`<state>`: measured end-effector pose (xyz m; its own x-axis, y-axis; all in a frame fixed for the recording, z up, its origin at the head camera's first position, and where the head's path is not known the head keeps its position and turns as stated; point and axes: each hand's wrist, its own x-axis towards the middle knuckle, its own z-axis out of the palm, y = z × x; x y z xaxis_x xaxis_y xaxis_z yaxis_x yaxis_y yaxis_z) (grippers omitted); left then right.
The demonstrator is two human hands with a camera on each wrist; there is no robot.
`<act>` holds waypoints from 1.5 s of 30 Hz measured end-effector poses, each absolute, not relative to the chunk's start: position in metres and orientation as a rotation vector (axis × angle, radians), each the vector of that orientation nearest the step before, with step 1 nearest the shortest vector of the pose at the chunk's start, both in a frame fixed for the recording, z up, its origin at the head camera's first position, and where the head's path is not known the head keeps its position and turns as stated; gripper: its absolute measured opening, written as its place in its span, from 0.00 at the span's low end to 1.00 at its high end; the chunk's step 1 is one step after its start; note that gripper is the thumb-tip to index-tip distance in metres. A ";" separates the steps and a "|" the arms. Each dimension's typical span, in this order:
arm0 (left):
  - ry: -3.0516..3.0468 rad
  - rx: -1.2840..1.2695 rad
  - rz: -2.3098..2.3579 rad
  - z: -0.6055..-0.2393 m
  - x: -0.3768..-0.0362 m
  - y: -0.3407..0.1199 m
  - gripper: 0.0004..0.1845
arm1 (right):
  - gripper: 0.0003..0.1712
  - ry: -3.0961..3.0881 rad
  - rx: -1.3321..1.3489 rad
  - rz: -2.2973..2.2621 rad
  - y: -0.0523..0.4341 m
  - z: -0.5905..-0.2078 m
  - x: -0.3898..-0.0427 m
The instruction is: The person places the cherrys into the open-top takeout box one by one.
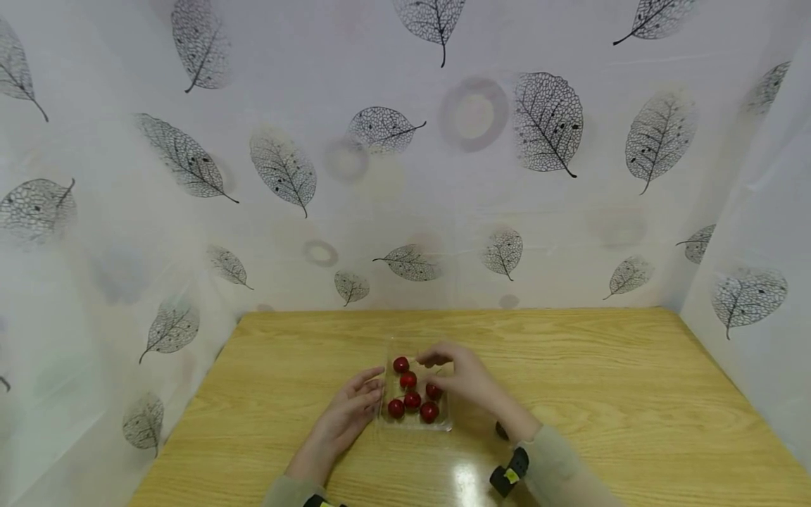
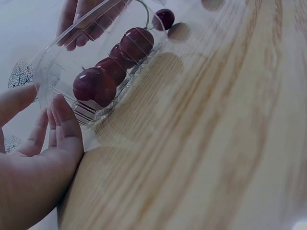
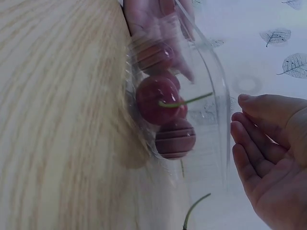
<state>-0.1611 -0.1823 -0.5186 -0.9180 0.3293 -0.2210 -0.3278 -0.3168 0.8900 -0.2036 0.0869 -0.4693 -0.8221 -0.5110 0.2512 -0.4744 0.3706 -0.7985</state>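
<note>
A clear plastic box (image 1: 415, 426) with several dark red cherries (image 1: 429, 412) in it stands on the wooden table. My left hand (image 1: 348, 412) is at its left wall, fingers loosely spread; in the left wrist view the fingertips (image 2: 60, 103) are right at the plastic. Over the right side of the box, my right hand (image 1: 465, 377) hovers with thumb and fingers apart and nothing between them. The right wrist view has this hand (image 3: 273, 158) beside the rim, fingers gently bent. One cherry (image 3: 158, 100) in the box shows a green stem.
One dark cherry (image 1: 502, 430) lies on the table outside the box, partly hidden under my right wrist. The wooden table (image 1: 608, 394) reaches back to a pale curtain (image 1: 456, 211) with a leaf print, which also hangs at both sides.
</note>
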 end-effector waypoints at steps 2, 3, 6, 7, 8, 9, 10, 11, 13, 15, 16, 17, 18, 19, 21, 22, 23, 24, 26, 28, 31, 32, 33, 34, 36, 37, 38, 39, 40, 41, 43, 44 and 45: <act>1.535 0.006 2.267 -0.519 -0.161 -0.182 0.27 | 0.17 2.577 -0.914 -1.477 0.091 -0.467 -0.204; 1.535 0.008 2.270 -0.520 -0.161 -0.182 0.27 | 0.17 2.589 -0.917 -1.471 0.092 -0.466 -0.205; 1.538 0.018 2.273 -0.521 -0.161 -0.182 0.27 | 0.17 2.626 -0.935 -1.448 0.098 -0.464 -0.206; 1.538 0.021 2.274 -0.521 -0.161 -0.182 0.26 | 0.16 2.632 -0.938 -1.445 0.100 -0.464 -0.207; 1.538 0.028 2.274 -0.521 -0.161 -0.182 0.27 | 0.16 2.639 -0.938 -1.442 0.102 -0.464 -0.208; 1.538 0.029 2.274 -0.521 -0.161 -0.182 0.26 | 0.16 2.645 -0.938 -1.439 0.104 -0.463 -0.208; 1.539 0.030 2.274 -0.521 -0.161 -0.182 0.27 | 0.16 2.650 -0.933 -1.436 0.106 -0.463 -0.208; 1.541 0.032 2.272 -0.521 -0.160 -0.182 0.27 | 0.16 2.656 -0.930 -1.432 0.109 -0.462 -0.209; 1.542 0.021 2.274 -0.520 -0.160 -0.182 0.27 | 0.16 2.663 -0.913 -1.431 0.114 -0.462 -0.209; 1.543 0.009 2.273 -0.519 -0.160 -0.181 0.28 | 0.16 2.680 -0.906 -1.423 0.119 -0.461 -0.209; 1.543 0.008 2.272 -0.519 -0.160 -0.181 0.28 | 0.16 2.688 -0.898 -1.420 0.122 -0.461 -0.209; 1.542 0.003 2.271 -0.518 -0.161 -0.181 0.28 | 0.16 2.694 -0.893 -1.417 0.124 -0.461 -0.209; 1.538 -0.003 2.273 -0.518 -0.161 -0.181 0.29 | 0.16 2.702 -0.891 -1.414 0.127 -0.461 -0.210; 1.535 -0.004 2.272 -0.518 -0.161 -0.181 0.29 | 0.16 2.711 -0.884 -1.410 0.129 -0.461 -0.210; 1.531 0.001 2.267 -0.517 -0.161 -0.181 0.30 | 0.16 2.723 -0.872 -1.402 0.133 -0.461 -0.210; 1.529 0.003 2.265 -0.517 -0.161 -0.181 0.30 | 0.16 2.725 -0.866 -1.402 0.135 -0.461 -0.209; 1.525 0.001 2.268 -0.517 -0.161 -0.181 0.30 | 0.16 2.727 -0.864 -1.402 0.137 -0.460 -0.209; 1.523 0.004 2.266 -0.517 -0.161 -0.181 0.30 | 0.16 2.731 -0.860 -1.400 0.139 -0.460 -0.208; 1.525 0.009 2.261 -0.516 -0.161 -0.181 0.30 | 0.16 2.736 -0.847 -1.398 0.143 -0.459 -0.208; 1.526 0.009 2.260 -0.516 -0.161 -0.181 0.30 | 0.16 2.742 -0.836 -1.399 0.146 -0.459 -0.207; 1.527 0.009 2.260 -0.515 -0.160 -0.181 0.31 | 0.16 2.756 -0.816 -1.393 0.151 -0.462 -0.207; 1.525 0.009 2.260 -0.515 -0.160 -0.181 0.31 | 0.16 2.759 -0.812 -1.392 0.152 -0.462 -0.207; 1.523 0.009 2.261 -0.515 -0.160 -0.181 0.31 | 0.16 2.760 -0.805 -1.394 0.154 -0.463 -0.207; 1.522 0.009 2.262 -0.514 -0.160 -0.181 0.31 | 0.16 2.760 -0.800 -1.394 0.155 -0.464 -0.207; 1.515 0.008 2.265 -0.514 -0.160 -0.181 0.31 | 0.16 2.758 -0.783 -1.395 0.157 -0.464 -0.206; 1.513 0.006 2.266 -0.514 -0.160 -0.180 0.31 | 0.16 2.753 -0.782 -1.399 0.159 -0.464 -0.206; 1.511 0.006 2.268 -0.514 -0.160 -0.180 0.30 | 0.15 2.748 -0.778 -1.405 0.160 -0.464 -0.205; 1.509 0.004 2.269 -0.514 -0.160 -0.180 0.30 | 0.15 2.747 -0.771 -1.407 0.162 -0.464 -0.205; 1.508 0.002 2.271 -0.514 -0.160 -0.180 0.30 | 0.15 2.747 -0.776 -1.408 0.163 -0.464 -0.204; 1.507 0.001 2.273 -0.514 -0.160 -0.180 0.29 | 0.15 2.747 -0.778 -1.412 0.165 -0.464 -0.203; 1.506 -0.001 2.274 -0.514 -0.160 -0.180 0.29 | 0.15 2.749 -0.792 -1.416 0.168 -0.465 -0.203; 1.505 -0.001 2.274 -0.514 -0.160 -0.180 0.29 | 0.15 2.750 -0.793 -1.417 0.169 -0.465 -0.202; 1.505 0.000 2.275 -0.514 -0.160 -0.180 0.29 | 0.15 2.754 -0.787 -1.413 0.171 -0.466 -0.202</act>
<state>-0.1601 -0.1801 -0.5144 -0.9157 0.3350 -0.2219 -0.3352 -0.3324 0.8816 -0.2015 0.1706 -0.4664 -0.8774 -0.4013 0.2631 -0.4477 0.4876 -0.7495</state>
